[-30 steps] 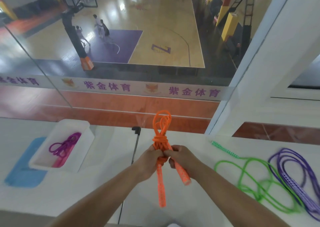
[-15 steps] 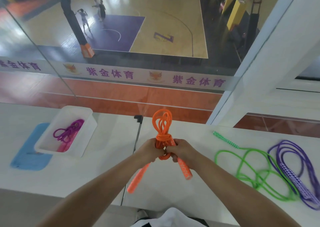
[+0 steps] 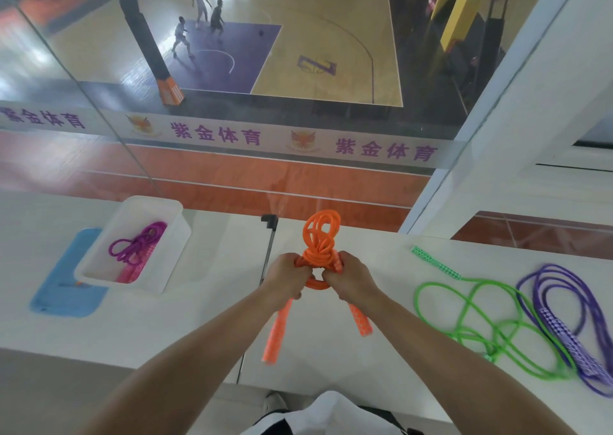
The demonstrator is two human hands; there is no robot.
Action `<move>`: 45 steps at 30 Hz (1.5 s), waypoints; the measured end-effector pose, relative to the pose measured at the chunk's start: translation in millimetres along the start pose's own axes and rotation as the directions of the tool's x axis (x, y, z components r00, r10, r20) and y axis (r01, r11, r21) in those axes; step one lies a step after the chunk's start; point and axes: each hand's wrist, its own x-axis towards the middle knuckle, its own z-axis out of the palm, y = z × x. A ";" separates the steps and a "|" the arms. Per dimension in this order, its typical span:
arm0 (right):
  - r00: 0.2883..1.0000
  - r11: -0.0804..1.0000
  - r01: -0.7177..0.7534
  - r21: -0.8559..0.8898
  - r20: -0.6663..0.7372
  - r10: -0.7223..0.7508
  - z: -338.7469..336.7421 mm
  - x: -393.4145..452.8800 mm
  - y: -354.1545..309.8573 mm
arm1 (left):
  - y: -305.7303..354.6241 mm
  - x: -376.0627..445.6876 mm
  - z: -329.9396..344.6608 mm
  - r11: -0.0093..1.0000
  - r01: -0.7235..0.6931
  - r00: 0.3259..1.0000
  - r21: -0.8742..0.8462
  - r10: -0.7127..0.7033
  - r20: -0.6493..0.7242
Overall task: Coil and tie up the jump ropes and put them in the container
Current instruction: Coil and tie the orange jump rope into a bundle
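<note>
Holding magenta rope (image 3: 137, 245), white container (image 3: 99, 262) sits far-left on desk (image 3: 205, 302); left hand (image 3: 285, 277), right hand (image 3: 348, 278) both clenched on orange rope (image 3: 320, 240) knot.

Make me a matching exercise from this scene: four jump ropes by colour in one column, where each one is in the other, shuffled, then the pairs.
Column 1
1. orange rope
2. magenta rope
3. green rope
4. purple rope

Column 2
A. loose on the counter, farthest right
B. held in the left hand and right hand
C. inside the white container
D. loose on the counter, just right of the hands

Pairs: 1-B, 2-C, 3-D, 4-A
</note>
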 end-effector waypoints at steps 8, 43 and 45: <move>0.996 0.998 -0.059 0.033 -0.058 0.061 7.8 -2.8 16.8 | -15.2 -15.7 8.3 0.908 0.094 0.983 -0.407 -0.019 0.185; 0.887 0.480 -0.457 0.749 0.344 0.308 9.0 -17.5 10.0 | -45.1 -38.8 46.2 0.998 -0.040 0.995 0.051 0.045 -0.089; 0.887 0.512 -0.462 0.724 0.389 0.250 11.9 -18.0 14.5 | -49.3 -38.6 45.6 0.999 -0.036 0.996 0.006 0.036 -0.076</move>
